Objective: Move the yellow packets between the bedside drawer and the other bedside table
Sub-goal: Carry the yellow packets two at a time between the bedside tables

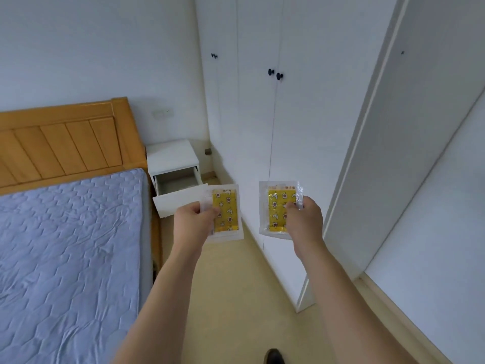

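Observation:
My left hand [193,219] grips a small stack of yellow packets [227,211] in clear wrappers, held upright in front of me. My right hand [304,216] pinches another yellow packet [275,208] by its right edge. Both are held out above the floor, a little short of the white bedside table [170,156]. Its drawer [178,187] stands pulled open, and the left packets overlap the drawer's front right corner in view. The drawer's inside looks pale; I cannot tell what lies in it.
A bed with a blue quilted mattress [68,245] and wooden headboard [60,143] fills the left. White wardrobe doors [262,127] with black knobs line the right, one door [393,153] swung open. A strip of beige floor [236,298] runs between them.

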